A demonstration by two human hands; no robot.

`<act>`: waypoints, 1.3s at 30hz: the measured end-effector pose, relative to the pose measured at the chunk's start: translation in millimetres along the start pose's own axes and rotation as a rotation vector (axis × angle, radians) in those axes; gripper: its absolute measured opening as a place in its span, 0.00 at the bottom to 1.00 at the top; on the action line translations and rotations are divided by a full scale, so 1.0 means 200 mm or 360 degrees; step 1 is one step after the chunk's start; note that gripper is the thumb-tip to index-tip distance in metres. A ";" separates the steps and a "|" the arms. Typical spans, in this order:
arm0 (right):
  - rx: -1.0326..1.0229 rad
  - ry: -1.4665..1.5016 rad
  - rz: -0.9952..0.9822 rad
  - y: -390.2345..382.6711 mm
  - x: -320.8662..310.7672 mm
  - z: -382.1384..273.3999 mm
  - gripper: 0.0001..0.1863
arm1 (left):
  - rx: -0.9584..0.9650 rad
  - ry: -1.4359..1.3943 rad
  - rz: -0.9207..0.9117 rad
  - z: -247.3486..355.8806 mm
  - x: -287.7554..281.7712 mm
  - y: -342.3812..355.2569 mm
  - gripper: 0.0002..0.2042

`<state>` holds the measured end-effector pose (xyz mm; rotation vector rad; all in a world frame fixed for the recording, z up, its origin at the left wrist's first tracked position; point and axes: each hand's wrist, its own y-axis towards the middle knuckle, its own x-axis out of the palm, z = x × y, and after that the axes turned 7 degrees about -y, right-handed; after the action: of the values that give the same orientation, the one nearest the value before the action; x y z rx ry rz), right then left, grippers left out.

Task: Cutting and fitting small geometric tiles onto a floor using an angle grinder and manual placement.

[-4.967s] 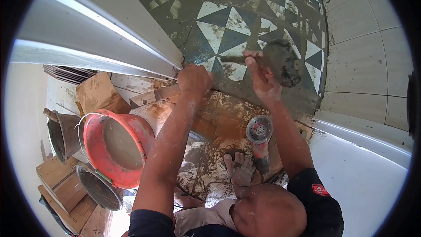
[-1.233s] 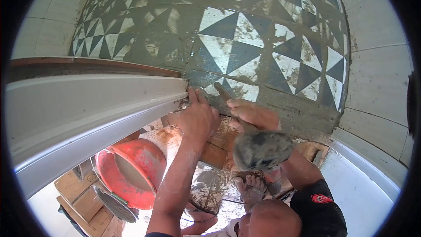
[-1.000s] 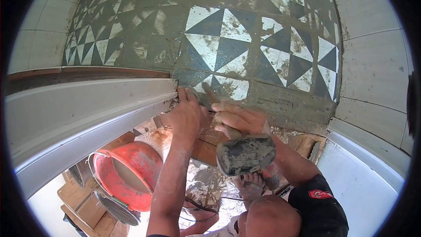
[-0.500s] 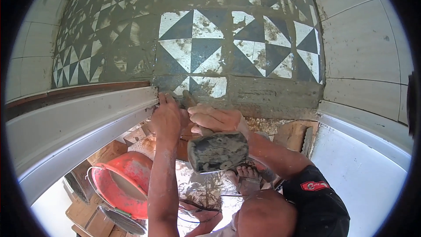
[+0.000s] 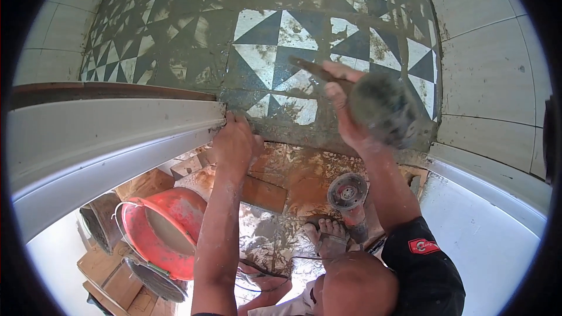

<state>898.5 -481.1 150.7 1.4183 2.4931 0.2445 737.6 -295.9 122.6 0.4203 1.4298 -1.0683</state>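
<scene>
My right hand grips the wooden handle of a rubber mallet, raised over the tiled floor. Its dark, mud-smeared head is blurred by motion, and the handle's end points to the far left. My left hand reaches to the end of the white door frame. Its fingers stretch forward and down to the left edge of a cut patterned tile, with the thumb apart. The fingertips are partly hidden, and nothing shows in that hand. The cut tile lies beside the whole black-and-white tiles, smeared with grey mortar.
An angle grinder stands near my foot, with a cable nearby. A red bucket with greyish liquid is at the lower left, among other buckets and cardboard. A brown tile lies on the dirty floor. Tiled walls rise on both sides.
My right hand has lifted the mallet up and to the right, away from my left hand, uncovering the grinder. My left hand stays by the frame's end while the view has shifted slightly.
</scene>
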 end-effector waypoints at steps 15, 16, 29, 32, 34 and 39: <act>-0.0189 0.0033 0.0247 -0.04 -0.04 0.10 0.08 | -0.0014 0.0088 -0.0129 0.06 0.00 0.03 0.25; -0.0151 0.0006 0.0180 -0.04 -0.05 0.06 0.08 | -0.0005 0.0105 -0.0099 0.06 0.00 0.03 0.25; 0.0214 -0.0278 0.0181 -0.20 -0.26 -0.14 0.09 | 0.0008 0.0180 -0.0098 0.07 -0.02 0.04 0.22; 0.0411 0.0030 0.0400 -0.25 -0.30 -0.12 0.09 | -0.0032 0.0154 -0.0166 0.07 -0.02 0.05 0.22; 0.0481 0.0002 0.0403 -0.27 -0.34 -0.14 0.09 | -0.0044 0.0153 -0.0146 0.06 0.01 0.05 0.23; 0.0514 0.0064 0.0448 -0.32 -0.37 -0.17 0.09 | -0.0014 0.0107 -0.0094 0.07 -0.01 0.04 0.23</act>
<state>872.3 -578.6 176.4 1.9113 2.4390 -0.0843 752.0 -302.8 124.3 0.4129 1.5140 -1.1040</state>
